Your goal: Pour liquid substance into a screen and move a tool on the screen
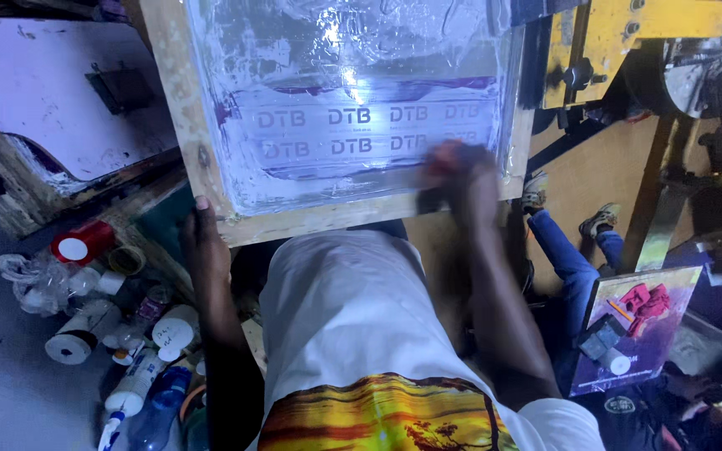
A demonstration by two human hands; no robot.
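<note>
The left hand [200, 238] grips the wooden printing screen [353, 108]; the blurred right hand [460, 171] presses its mesh.

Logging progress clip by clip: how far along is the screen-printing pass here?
Done: purple ink already lies across the mesh of the wooden-framed screen, above the rows of stencil lettering. In hand: the left hand steadies the frame's near corner, while the right hand, motion-blurred, is on the mesh at its near right. Left: whether ink has passed through cannot be told, since the surface underneath is hidden.
</note>
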